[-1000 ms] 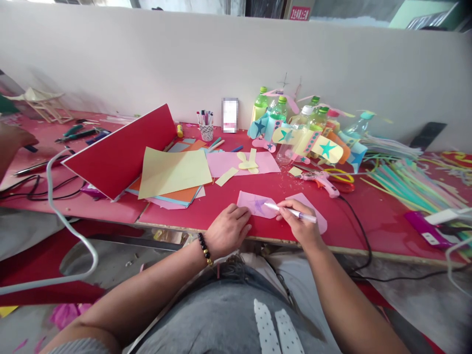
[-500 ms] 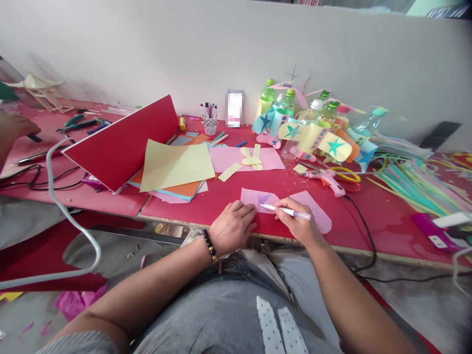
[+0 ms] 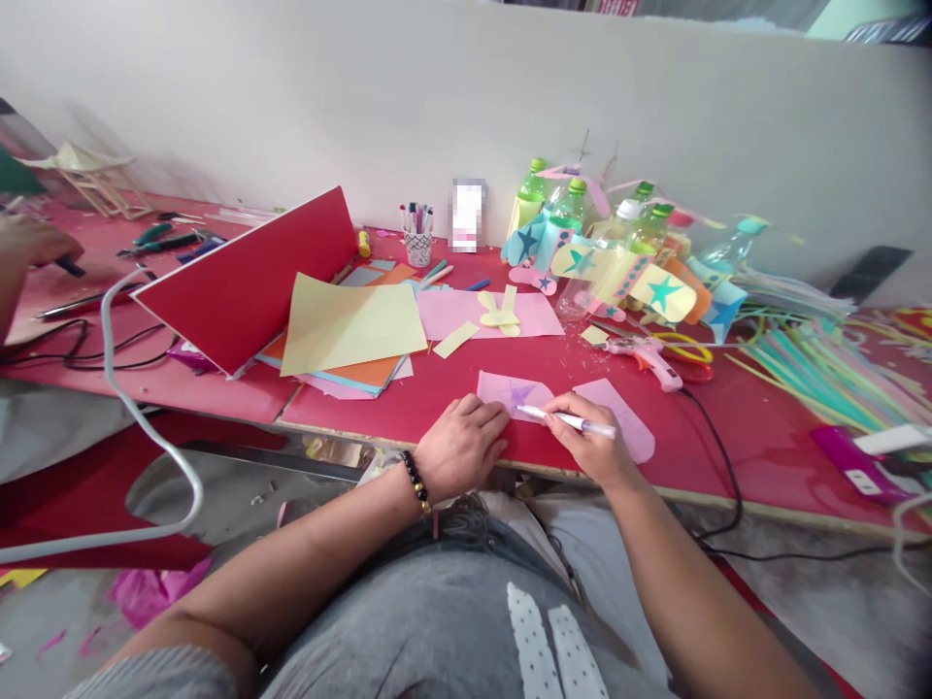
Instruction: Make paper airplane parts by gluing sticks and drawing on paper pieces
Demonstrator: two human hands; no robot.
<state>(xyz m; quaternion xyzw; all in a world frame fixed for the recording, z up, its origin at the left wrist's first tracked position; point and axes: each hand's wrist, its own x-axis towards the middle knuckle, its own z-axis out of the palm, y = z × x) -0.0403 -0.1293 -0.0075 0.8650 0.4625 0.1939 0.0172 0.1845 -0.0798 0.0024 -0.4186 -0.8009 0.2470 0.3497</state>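
My right hand (image 3: 588, 442) is closed around a white marker pen (image 3: 579, 421), its tip on a pink paper piece (image 3: 540, 390). A purple star, partly coloured in, shows on that paper. My left hand (image 3: 463, 442) lies flat with fingers stretched out, its fingertips on the left side of the same piece. A second pink paper piece (image 3: 633, 432) with a rounded end and a faint star outline lies to the right, partly behind my right hand. Beyond, yellow paper strips (image 3: 499, 313) rest on a pink sheet (image 3: 437, 309).
A pink glue gun (image 3: 651, 359) with a black cord lies right. Plastic-bottle planes (image 3: 618, 257) stand behind it. Coloured sheets (image 3: 349, 325), a red board (image 3: 269, 277), a pen cup (image 3: 417, 248) and a phone (image 3: 467, 216) are farther back. Another person's hand (image 3: 33, 243) is at far left.
The marker tip has shifted slightly right and down on the pink paper, and the star carries more purple. My left hand stays in place. The view has moved a little.
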